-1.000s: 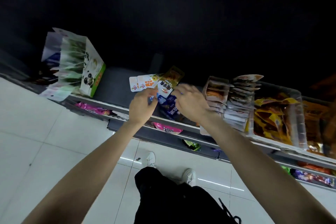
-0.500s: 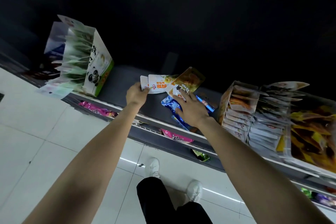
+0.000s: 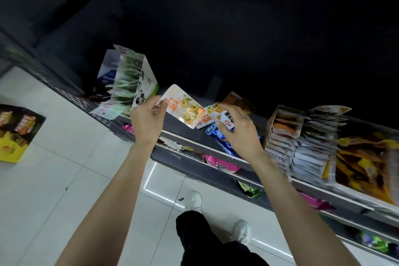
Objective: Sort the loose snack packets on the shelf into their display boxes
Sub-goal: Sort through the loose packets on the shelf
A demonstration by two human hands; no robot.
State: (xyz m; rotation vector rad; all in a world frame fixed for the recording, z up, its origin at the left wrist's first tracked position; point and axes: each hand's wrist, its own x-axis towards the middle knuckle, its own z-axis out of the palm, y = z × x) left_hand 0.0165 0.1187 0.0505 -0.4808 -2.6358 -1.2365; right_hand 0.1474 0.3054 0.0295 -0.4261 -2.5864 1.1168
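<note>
left hand (image 3: 146, 123) has lifted a white packet (image 3: 183, 107) off the shelf (image 3: 194, 141), pinching it near the panda box (image 3: 144, 84) at the left end. right hand (image 3: 238, 129) now grips more packets (image 3: 226, 119) mid-shelf; sorting continues.

Printed Chinese characters appear on the white-and-orange packet (image 3: 204, 119), on the white packet (image 3: 227, 120) under the right hand (image 3: 238, 130), and on the pink packet (image 3: 221, 165); motion blur probably leaves all illegible. No numerals are readable.
</note>
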